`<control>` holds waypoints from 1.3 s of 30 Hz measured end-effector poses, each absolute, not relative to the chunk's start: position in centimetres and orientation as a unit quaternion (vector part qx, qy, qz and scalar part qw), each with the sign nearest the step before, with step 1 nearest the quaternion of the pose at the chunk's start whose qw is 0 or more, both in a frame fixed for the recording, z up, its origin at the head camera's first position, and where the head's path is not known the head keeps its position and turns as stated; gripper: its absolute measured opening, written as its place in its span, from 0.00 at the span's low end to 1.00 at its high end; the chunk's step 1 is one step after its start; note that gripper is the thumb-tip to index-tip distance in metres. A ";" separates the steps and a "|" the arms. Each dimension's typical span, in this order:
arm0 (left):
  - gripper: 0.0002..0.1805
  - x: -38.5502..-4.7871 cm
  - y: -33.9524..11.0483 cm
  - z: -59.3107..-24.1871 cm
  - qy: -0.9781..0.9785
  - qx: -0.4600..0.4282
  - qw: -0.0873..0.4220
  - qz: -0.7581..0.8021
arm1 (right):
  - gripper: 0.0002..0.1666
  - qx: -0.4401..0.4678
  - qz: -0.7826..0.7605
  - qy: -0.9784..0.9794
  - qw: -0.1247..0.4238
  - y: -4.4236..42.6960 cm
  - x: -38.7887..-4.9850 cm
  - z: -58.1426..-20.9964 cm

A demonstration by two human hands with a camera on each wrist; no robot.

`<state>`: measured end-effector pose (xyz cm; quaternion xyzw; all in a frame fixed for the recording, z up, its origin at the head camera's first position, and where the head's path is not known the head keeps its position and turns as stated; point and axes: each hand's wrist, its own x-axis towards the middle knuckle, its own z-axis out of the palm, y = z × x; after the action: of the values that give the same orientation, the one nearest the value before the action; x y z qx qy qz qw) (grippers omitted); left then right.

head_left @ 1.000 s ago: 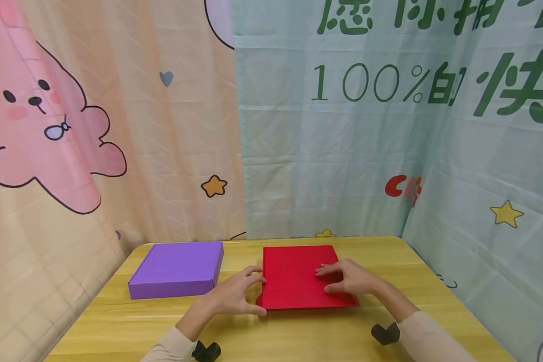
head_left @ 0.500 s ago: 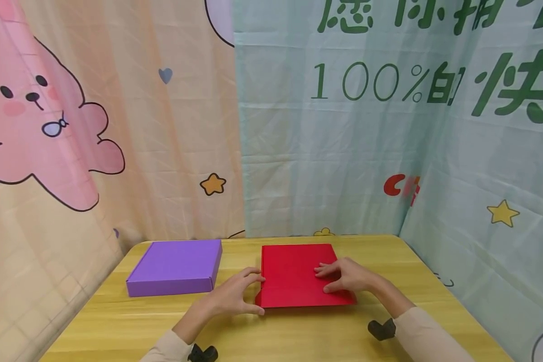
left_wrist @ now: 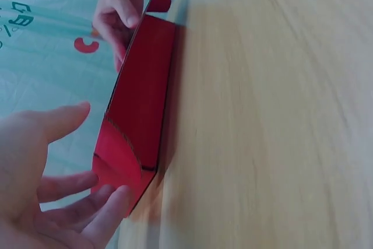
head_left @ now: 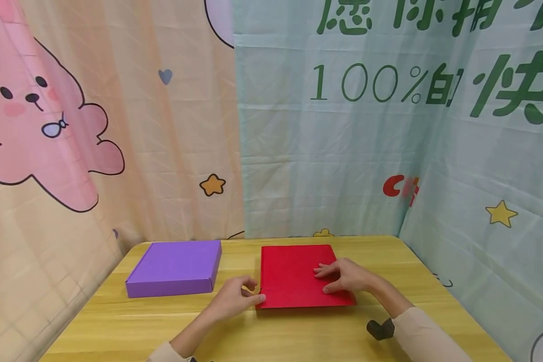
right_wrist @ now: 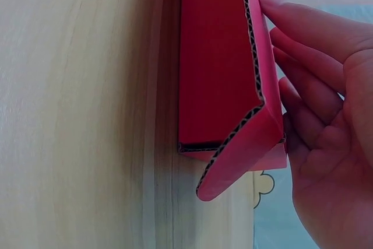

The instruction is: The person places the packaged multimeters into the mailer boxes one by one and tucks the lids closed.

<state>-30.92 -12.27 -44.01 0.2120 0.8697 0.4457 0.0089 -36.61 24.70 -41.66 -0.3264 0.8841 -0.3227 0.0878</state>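
Observation:
A flat red cardboard box [head_left: 294, 271] lies on the table, its lid lowered over the top. In the left wrist view its front wall [left_wrist: 143, 91] shows below the lid, and a rounded corner flap [left_wrist: 119, 147] sticks out. My left hand [head_left: 233, 297] is at the box's front left corner, thumb and fingers apart, with fingertips close to the flap; contact is unclear. On the lid's right part rests my right hand [head_left: 350, 276], fingers loosely bent. The right wrist view shows another flap [right_wrist: 242, 153] angled out at the front right corner.
A closed purple cardboard box [head_left: 176, 266] lies to the left of the red one on the wooden table [head_left: 298, 334]. Printed curtains [head_left: 326, 166] hang behind the table and along both sides.
My left hand has shifted along the box's left side to the front corner, its fingers drawing closer to the thumb. The right hand and both boxes stay put.

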 end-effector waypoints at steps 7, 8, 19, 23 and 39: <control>0.24 -30.1 -11.7 -43.7 0.864 0.179 0.030 0.469 | 0.24 -0.323 -0.329 0.882 0.095 24.7 -36.7 -41.7; 0.24 -30.0 -11.7 -43.7 0.859 0.172 0.040 0.480 | 0.24 -0.323 -0.330 0.882 0.096 24.6 -36.7 -41.7; 0.21 -30.1 -11.6 -44.3 0.824 0.136 0.077 0.545 | 0.24 -0.322 -0.339 0.878 0.101 24.7 -36.7 -42.2; 0.23 -30.1 -11.6 -44.5 0.812 0.124 0.087 0.563 | 0.25 -0.321 -0.340 0.878 0.098 24.8 -36.8 -42.3; 0.22 -30.4 -11.0 -44.4 0.827 0.126 0.057 0.545 | 0.29 -0.334 -0.342 0.875 0.083 24.9 -36.9 -42.2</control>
<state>-30.45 -10.98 -44.38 0.1260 0.8267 0.5454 0.0568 -36.95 24.92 -42.16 -0.3336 0.8746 -0.3418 0.0833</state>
